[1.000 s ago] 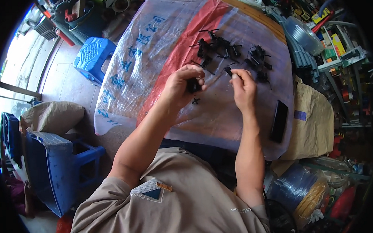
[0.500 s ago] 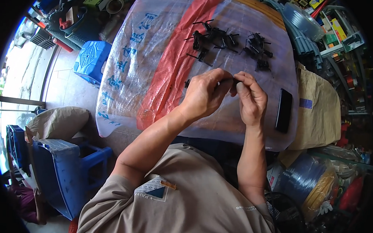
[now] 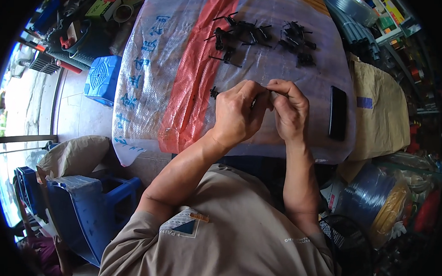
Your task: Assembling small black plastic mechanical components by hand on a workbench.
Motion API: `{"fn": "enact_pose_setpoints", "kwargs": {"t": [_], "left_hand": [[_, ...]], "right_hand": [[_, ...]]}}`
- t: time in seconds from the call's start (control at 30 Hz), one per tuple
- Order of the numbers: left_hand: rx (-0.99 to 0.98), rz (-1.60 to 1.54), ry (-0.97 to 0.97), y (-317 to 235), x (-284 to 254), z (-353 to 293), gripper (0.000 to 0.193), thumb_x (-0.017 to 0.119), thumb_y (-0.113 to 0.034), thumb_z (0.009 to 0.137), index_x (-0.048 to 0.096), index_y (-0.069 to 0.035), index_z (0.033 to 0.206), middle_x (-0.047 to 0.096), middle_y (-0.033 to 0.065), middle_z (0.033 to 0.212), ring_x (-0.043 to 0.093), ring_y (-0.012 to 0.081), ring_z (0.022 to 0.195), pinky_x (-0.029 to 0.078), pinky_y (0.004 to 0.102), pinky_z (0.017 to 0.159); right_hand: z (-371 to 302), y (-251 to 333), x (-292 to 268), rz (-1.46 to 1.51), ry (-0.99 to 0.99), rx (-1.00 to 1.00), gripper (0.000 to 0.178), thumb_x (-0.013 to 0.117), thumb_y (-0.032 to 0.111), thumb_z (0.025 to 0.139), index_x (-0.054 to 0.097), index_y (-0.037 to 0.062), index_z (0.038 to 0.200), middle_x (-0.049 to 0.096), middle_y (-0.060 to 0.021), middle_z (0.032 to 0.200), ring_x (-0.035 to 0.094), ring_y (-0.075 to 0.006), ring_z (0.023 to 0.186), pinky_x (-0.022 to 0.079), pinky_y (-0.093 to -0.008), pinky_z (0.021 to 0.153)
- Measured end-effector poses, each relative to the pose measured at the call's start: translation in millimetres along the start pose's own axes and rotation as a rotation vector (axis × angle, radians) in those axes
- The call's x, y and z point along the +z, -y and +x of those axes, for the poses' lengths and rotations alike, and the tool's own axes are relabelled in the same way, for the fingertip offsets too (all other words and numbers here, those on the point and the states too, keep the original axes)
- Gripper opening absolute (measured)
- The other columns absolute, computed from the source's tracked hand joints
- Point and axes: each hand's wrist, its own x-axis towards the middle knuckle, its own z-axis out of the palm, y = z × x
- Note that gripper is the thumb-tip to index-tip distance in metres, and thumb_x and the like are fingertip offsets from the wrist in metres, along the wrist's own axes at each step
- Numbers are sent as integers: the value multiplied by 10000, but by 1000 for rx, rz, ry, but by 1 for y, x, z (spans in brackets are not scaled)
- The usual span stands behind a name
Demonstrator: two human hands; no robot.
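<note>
My left hand [image 3: 240,110] is closed, its fingertips pinched together above the sheet-covered table [image 3: 246,150]. My right hand [image 3: 290,111] is closed too, thumb and fingers meeting the left fingertips. Whatever small thing sits between them is hidden by the fingers. Just left of my left hand lies a small black piece [image 3: 213,92]. Farther off, beyond both hands, several small black parts with thin rods lie in one loose cluster [image 3: 244,32]. A second black cluster [image 3: 295,36] rests to its right, with a dark block-like part [image 3: 305,59] nearer to me.
A black phone [image 3: 337,113] lies at the table's right side, beside a tan sack [image 3: 379,110]. Blue stools stand at left, one far [image 3: 102,81] and one near [image 3: 77,211]. Coiled clear tubing [image 3: 371,196] sits lower right. At lower left another person's purple sleeve [image 3: 45,253] shows.
The view has shifted slightly, so the table things sit a little farther left. My hands stay together; the dark bit that showed between my fingertips is now covered.
</note>
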Motion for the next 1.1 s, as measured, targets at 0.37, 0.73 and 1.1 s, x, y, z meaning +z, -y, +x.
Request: {"fn": "enact_pose_setpoints", "kwargs": {"t": [0.37,0.73,1.1], "left_hand": [[-629,-492,327,-1,-18,1,290,601,-226,932,620,30,1067,660,64,890,595,123,748,479,263,659],[-264,-162,451,7,-15,3,325,609,-96,899,570,63,1180,657,210,985,650,219,902,496,336,792],[-292,-168,470,9,-10,5,313,603,-88,860,576,43,1143,653,195,962,645,242,867,491,348,792]], "right_hand": [[-9,20,-18,-226,88,233,136,610,145,929,629,13,951,588,-3,723,529,-69,624,422,-202,578],[-12,16,-22,-88,85,313,148,622,167,928,604,26,889,555,6,671,501,-64,565,390,-197,521],[-11,19,-25,-83,126,346,70,574,91,911,589,22,910,565,1,694,510,-50,575,410,-189,531]]}}
